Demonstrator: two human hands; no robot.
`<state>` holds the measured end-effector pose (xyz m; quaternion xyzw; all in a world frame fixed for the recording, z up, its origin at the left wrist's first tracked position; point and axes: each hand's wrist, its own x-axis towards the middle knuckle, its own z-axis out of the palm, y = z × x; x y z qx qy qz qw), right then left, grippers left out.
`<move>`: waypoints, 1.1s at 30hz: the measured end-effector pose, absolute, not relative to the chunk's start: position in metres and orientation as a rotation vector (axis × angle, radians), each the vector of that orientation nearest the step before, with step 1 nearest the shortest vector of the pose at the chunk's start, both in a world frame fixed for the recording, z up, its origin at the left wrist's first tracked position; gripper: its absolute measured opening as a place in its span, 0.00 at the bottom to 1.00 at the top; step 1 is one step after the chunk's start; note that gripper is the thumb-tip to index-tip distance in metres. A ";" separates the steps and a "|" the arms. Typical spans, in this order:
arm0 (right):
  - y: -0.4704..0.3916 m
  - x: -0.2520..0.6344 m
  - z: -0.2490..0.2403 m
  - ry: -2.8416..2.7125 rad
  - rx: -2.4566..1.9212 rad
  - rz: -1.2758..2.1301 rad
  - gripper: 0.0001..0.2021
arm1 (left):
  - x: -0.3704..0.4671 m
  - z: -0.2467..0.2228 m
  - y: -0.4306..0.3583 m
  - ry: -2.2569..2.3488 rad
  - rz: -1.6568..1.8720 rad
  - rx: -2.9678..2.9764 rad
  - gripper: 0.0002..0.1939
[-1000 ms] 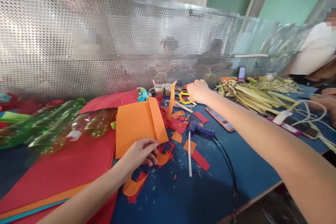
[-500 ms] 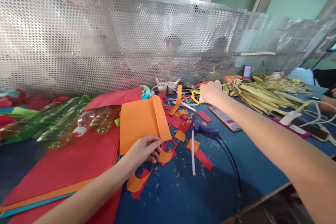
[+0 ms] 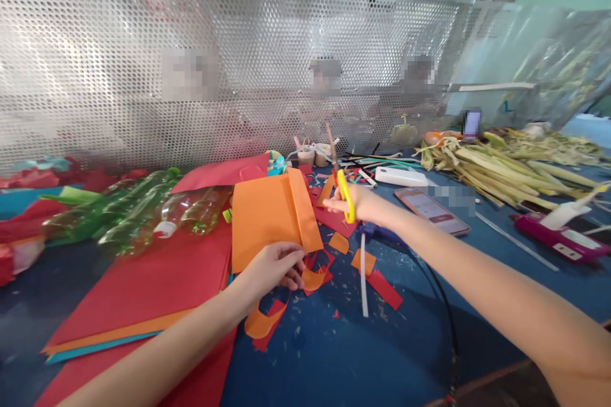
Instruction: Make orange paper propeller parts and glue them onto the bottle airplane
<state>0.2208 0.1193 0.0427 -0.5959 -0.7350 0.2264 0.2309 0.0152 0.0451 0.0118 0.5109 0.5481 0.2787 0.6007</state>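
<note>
My right hand (image 3: 356, 201) is closed on the yellow handles of a pair of scissors (image 3: 350, 203), whose blades point up and away. It hangs over the paper scraps and beside the purple glue gun (image 3: 382, 233). My left hand (image 3: 281, 265) holds nothing that I can see. Its fingers are loosely curled by the lower right corner of a folded orange sheet (image 3: 265, 216). Close to those fingers lie a curved orange cut-off (image 3: 312, 280) and red scraps. Another orange cut-off (image 3: 260, 324) is nearer to me.
Large red sheets (image 3: 157, 292) lie at left, under green plastic bottles (image 3: 136, 219). A phone (image 3: 432, 211), a white case-like object (image 3: 401, 177) and dried leaf strips (image 3: 487, 168) are at right. The glue gun's black cord (image 3: 443, 299) runs toward me. A perforated clear screen (image 3: 267, 76) stands behind.
My right hand has come back from the far side of the table with the scissors, moving left and nearer. The white case-like object is now uncovered. My left hand stays by the orange sheet.
</note>
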 end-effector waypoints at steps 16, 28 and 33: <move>0.095 0.192 0.016 -1.854 -1.153 0.567 0.09 | 0.013 0.014 0.039 1.130 0.593 1.187 0.11; 0.081 0.187 0.038 -1.345 -0.871 0.879 0.16 | 0.016 0.010 0.031 0.844 0.812 1.111 0.28; 0.079 0.180 0.025 -1.386 -0.921 0.956 0.17 | 0.018 0.014 0.030 0.775 0.996 1.043 0.24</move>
